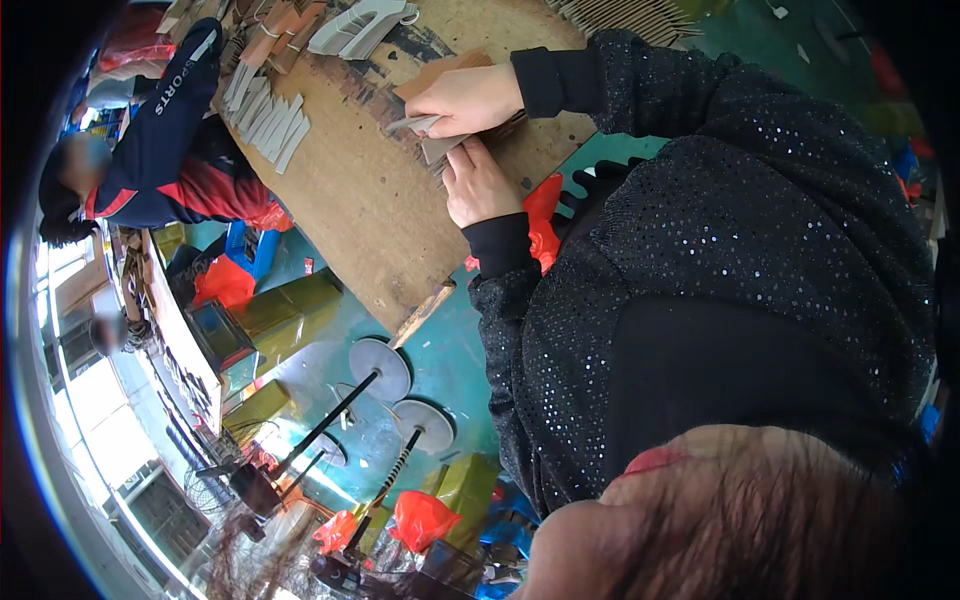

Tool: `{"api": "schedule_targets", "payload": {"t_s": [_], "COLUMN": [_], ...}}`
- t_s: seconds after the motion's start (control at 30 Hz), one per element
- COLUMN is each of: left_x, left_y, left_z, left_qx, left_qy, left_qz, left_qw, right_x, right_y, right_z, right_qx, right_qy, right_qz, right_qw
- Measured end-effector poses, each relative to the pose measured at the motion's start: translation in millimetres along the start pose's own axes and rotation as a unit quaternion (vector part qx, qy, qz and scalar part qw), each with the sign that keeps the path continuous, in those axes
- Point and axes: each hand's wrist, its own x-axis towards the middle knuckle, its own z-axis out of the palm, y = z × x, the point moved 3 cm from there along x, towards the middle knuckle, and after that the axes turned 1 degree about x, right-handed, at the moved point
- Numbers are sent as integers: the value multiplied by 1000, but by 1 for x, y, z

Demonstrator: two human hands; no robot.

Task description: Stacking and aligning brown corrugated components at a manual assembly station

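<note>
Both my hands work close together over a worn wooden table. My right hand [468,102], higher in the picture, is closed on a thin, flat grey piece [408,125] that sticks out past its fingers. Just below, my left hand [480,185] is closed with its fingers pressed on a small stack of flat grey-brown pieces [442,148]. The two hands almost touch. A flat orange-brown piece [440,72] lies beside my right hand, partly covered by it. The undersides of the held pieces are hidden.
On the wooden table [365,225] lie rows of pale strips [272,125], white bundled pieces [360,28] and brown bundles [270,40]. Another person [160,150] sits at the left edge. Stands with round bases [380,368] and red plastic bags [422,520] are on the green floor.
</note>
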Motion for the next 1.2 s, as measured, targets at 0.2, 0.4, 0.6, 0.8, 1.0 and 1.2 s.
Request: {"api": "schedule_targets", "payload": {"t_s": [0.2,0.4,0.6,0.8,1.0,1.2], "left_x": [7,7,5,4,4,4], "left_y": [3,2,3,5,5,2], "left_z": [1,2,-1,-2,0,-1], "left_qx": [3,2,-14,-3,-1,-17], "left_qy": [9,-16,24,28,29,39], "left_qz": [0,-5,1,2,-1,-4], "left_qw": [1000,1000,1000,1000,1000,999], "right_x": [-5,-19,-19,-12,19,48], "right_y": [9,16,10,4,11,34], "right_z": [0,-11,-13,-32,-20,-4], "right_qx": [-78,-40,-124,-140,-102,-110], "right_qy": [125,-6,-14,56,-5,-121], "right_qz": [-82,-53,-82,-78,-37,-12], "right_qw": [986,998,989,986,994,986]}}
